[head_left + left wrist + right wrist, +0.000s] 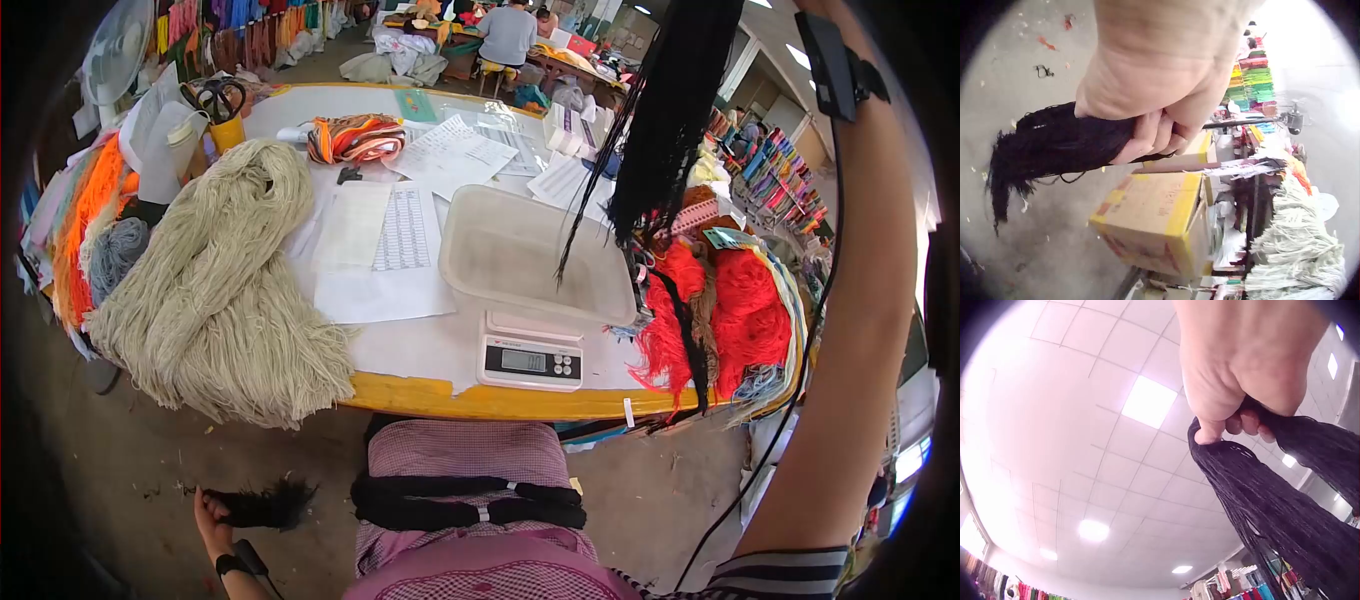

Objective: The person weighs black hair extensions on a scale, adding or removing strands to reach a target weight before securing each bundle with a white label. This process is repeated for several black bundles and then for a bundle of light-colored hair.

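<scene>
My right hand is raised high and grips a long hank of black yarn, its fingers curled round the fold; in the head view the black strands hang over the table's right side, the hand itself out of that picture. Low at the left, beside the table, my left hand holds a bunch of black yarn. In the left wrist view the fingers of the left hand are curled round that black yarn, whose loose end sticks out. Two black bundles with white bands lie across the lap.
On the table are a scale with a clear plastic bin, papers, a large cream yarn hank, red yarn and an orange striped skein. A cardboard box stands below, left.
</scene>
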The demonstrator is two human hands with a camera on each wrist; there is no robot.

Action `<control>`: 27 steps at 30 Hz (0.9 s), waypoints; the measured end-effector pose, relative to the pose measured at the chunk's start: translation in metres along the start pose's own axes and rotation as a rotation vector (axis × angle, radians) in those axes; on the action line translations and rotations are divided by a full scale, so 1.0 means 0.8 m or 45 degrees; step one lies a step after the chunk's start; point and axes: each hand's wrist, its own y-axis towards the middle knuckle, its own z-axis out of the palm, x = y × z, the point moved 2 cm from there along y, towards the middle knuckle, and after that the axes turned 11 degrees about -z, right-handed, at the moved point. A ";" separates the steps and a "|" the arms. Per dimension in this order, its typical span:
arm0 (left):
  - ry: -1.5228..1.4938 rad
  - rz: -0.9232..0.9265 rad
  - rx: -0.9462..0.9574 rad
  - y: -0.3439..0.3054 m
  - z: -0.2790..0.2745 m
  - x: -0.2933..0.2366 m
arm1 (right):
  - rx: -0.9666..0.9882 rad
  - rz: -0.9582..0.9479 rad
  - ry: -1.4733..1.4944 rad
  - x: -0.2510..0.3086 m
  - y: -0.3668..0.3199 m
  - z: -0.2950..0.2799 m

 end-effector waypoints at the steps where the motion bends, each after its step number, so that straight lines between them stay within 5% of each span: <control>1: 0.110 0.030 0.052 -0.004 0.015 0.001 | -0.024 0.012 0.018 -0.003 -0.009 0.000; 11: 0.309 -0.061 0.178 -0.067 0.173 0.015 | -0.094 0.149 0.207 -0.077 -0.121 -0.001; 13: 0.409 -0.005 0.264 -0.089 0.205 0.018 | -0.060 0.296 0.077 -0.091 -0.176 0.018; 15: 0.415 -0.052 0.342 -0.104 0.230 0.021 | 0.266 0.325 -0.530 -0.114 -0.241 0.022; 17: 0.493 0.011 0.395 -0.158 0.281 0.037 | 0.389 0.076 -0.759 -0.127 -0.323 0.050; 18: 0.511 0.000 0.522 -0.174 0.296 0.043 | 0.439 0.200 -0.706 -0.129 -0.370 0.059; 22: 0.664 0.045 0.757 -0.213 0.342 0.067 | 0.627 0.387 -0.744 -0.059 -0.488 0.085; 27: 0.571 0.207 0.554 -0.280 0.410 0.132 | 0.672 0.265 -0.678 0.014 -0.542 0.079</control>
